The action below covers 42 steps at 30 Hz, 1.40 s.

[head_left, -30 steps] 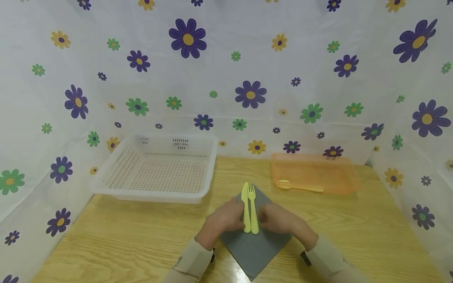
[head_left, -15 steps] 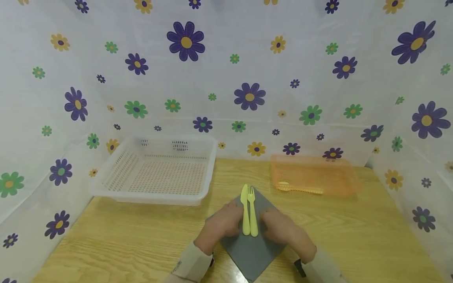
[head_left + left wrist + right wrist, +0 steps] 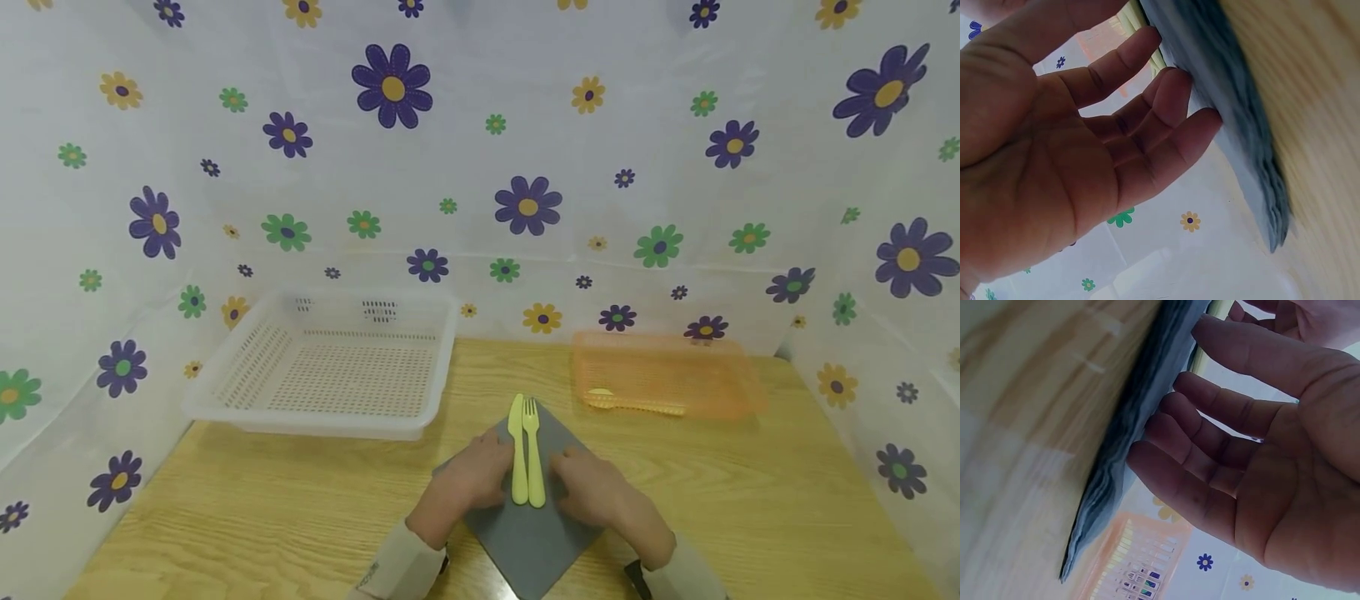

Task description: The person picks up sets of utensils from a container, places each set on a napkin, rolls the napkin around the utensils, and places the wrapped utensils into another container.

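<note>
A folded grey napkin [image 3: 528, 542] lies cornerwise on the wooden table. Side by side on it are a yellow-green knife [image 3: 520, 475] and a fork [image 3: 536, 479], handles towards me. My left hand [image 3: 480, 473] rests on the napkin left of the knife, my right hand [image 3: 596, 492] right of the fork. In the left wrist view, relaxed fingertips of the left hand [image 3: 1060, 144] touch the layered napkin [image 3: 1229, 87]. The right wrist view has the right hand [image 3: 1272, 456] likewise, loosely bent fingertips against the napkin [image 3: 1125, 412]. Neither hand grips anything.
At the back left stands a white perforated basket [image 3: 315, 423]. A shallow orange basket [image 3: 720, 408] is at the back right, with a yellow spoon [image 3: 600, 398] showing along its front side. Flower-printed sheeting [image 3: 450, 125] encloses the wooden table [image 3: 285, 517].
My right hand has drawn slightly back towards me and away from the fork. The left thumb has moved off the knife handle. Knife, fork and napkin keep nearly the same place.
</note>
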Motion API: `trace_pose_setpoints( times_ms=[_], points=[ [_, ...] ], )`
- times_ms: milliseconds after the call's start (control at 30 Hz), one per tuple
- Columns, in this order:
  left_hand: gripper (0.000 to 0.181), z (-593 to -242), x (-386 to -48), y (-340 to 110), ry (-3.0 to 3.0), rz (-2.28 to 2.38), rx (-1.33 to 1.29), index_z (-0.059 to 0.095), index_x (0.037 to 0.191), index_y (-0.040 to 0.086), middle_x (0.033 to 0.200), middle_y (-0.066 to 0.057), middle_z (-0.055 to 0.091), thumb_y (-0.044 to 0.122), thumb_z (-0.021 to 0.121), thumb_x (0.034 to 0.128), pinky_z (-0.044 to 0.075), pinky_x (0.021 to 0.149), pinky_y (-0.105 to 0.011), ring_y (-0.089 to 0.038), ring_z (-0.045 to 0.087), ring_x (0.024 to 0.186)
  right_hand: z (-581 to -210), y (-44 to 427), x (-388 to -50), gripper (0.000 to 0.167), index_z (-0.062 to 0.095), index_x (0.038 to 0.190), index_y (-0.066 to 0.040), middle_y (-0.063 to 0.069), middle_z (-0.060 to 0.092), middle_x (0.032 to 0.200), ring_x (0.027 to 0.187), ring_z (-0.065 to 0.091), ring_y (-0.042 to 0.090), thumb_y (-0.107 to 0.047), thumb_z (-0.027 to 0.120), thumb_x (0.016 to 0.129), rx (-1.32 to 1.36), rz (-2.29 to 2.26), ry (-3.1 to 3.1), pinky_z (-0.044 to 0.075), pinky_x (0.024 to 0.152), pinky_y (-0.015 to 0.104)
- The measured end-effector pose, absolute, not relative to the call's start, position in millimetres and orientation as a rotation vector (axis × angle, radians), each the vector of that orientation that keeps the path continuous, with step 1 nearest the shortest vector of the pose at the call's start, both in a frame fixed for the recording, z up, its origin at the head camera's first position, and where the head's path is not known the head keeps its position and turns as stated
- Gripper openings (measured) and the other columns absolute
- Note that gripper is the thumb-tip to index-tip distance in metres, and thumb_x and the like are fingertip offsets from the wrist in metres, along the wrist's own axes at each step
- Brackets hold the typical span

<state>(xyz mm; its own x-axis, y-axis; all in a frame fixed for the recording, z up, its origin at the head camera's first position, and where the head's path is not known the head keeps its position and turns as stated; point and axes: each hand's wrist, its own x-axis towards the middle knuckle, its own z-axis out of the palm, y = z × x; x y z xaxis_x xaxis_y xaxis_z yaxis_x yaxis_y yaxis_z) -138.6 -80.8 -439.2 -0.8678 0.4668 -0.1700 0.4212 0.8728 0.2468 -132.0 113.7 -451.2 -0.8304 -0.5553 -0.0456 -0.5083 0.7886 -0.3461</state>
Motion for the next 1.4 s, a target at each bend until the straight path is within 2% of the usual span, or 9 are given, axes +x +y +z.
trace_pose_setpoints(
  times_ms=[167, 467, 767, 933, 1067, 1133, 1233, 1400],
  points=[
    [0.028, -437.2, -132.9, -80.5, 2.817, 0.295, 0.675, 0.061, 0.094, 0.011, 0.108, -0.013, 0.057, 0.006, 0.083, 0.0764, 0.050, 0.081, -0.038, -0.028, 0.058, 0.101, -454.6, 115.0, -128.1, 0.023, 0.064, 0.092, -0.004, 0.006, 0.057, 0.087, 0.075, 0.055, 0.019, -0.004, 0.079, 0.074, -0.858, -0.475, 2.847, 0.050, 0.060, 0.037],
    [0.029, -439.5, -132.6, -82.9, 2.807, 0.307, 0.692, 0.061, 0.093, 0.010, 0.097, -0.007, 0.051, 0.005, 0.083, 0.0745, 0.048, 0.075, -0.035, -0.022, 0.052, 0.089, -453.7, 116.3, -126.1, 0.025, 0.064, 0.092, -0.004, 0.005, 0.056, 0.086, 0.075, 0.055, 0.018, -0.007, 0.081, 0.074, -0.886, -0.465, 2.846, 0.050, 0.061, 0.036],
    [0.025, -439.7, -140.3, -85.5, 2.763, 0.289, 0.720, 0.060, 0.092, 0.011, 0.096, -0.006, 0.050, 0.005, 0.079, 0.0776, 0.046, 0.064, -0.032, -0.017, 0.048, 0.082, -447.6, 127.3, -132.4, 0.031, 0.066, 0.103, -0.002, 0.003, 0.058, 0.090, 0.077, 0.055, 0.016, -0.012, 0.080, 0.077, -0.941, -0.488, 2.755, 0.049, 0.065, 0.034],
    [0.015, -434.3, -145.0, -87.9, 2.759, 0.317, 0.746, 0.061, 0.097, 0.006, 0.094, -0.007, 0.057, 0.012, 0.071, 0.0873, 0.047, 0.066, -0.033, -0.016, 0.050, 0.079, -440.0, 137.4, -137.3, 0.026, 0.066, 0.106, -0.002, 0.006, 0.065, 0.095, 0.082, 0.060, 0.017, -0.012, 0.075, 0.084, -0.988, -0.524, 2.729, 0.052, 0.069, 0.036],
    [0.019, -430.0, -151.1, -86.1, 2.799, 0.366, 0.752, 0.062, 0.107, 0.005, 0.102, -0.008, 0.062, 0.019, 0.064, 0.0951, 0.050, 0.070, -0.031, -0.015, 0.056, 0.083, -428.5, 147.8, -143.4, 0.019, 0.066, 0.107, -0.001, 0.009, 0.068, 0.096, 0.085, 0.064, 0.021, -0.009, 0.070, 0.089, -0.977, -0.562, 2.758, 0.054, 0.071, 0.037],
    [0.022, -427.1, -154.1, -83.1, 2.820, 0.409, 0.777, 0.061, 0.112, 0.005, 0.106, -0.008, 0.062, 0.021, 0.063, 0.0972, 0.049, 0.068, -0.030, -0.014, 0.056, 0.082, -420.6, 153.7, -146.8, 0.016, 0.067, 0.106, -0.001, 0.008, 0.068, 0.093, 0.083, 0.064, 0.020, -0.007, 0.068, 0.091, -0.945, -0.572, 2.792, 0.054, 0.070, 0.036],
    [0.028, -419.2, -157.5, -75.0, 2.837, 0.478, 0.797, 0.059, 0.122, 0.008, 0.113, -0.008, 0.063, 0.024, 0.059, 0.0999, 0.050, 0.069, -0.029, -0.015, 0.060, 0.087, -407.3, 163.3, -153.4, 0.013, 0.068, 0.104, -0.001, 0.005, 0.068, 0.090, 0.079, 0.063, 0.017, -0.007, 0.067, 0.092, -0.913, -0.573, 2.841, 0.053, 0.068, 0.034],
    [0.031, -408.2, -166.3, -57.3, 2.835, 0.601, 0.801, 0.054, 0.131, 0.008, 0.118, -0.009, 0.063, 0.021, 0.051, 0.1027, 0.051, 0.071, -0.030, -0.019, 0.063, 0.101, -387.5, 184.3, -168.8, 0.010, 0.069, 0.101, -0.001, 0.005, 0.068, 0.089, 0.075, 0.063, 0.015, -0.006, 0.065, 0.093, -0.915, -0.584, 2.917, 0.053, 0.067, 0.034]
  ],
)
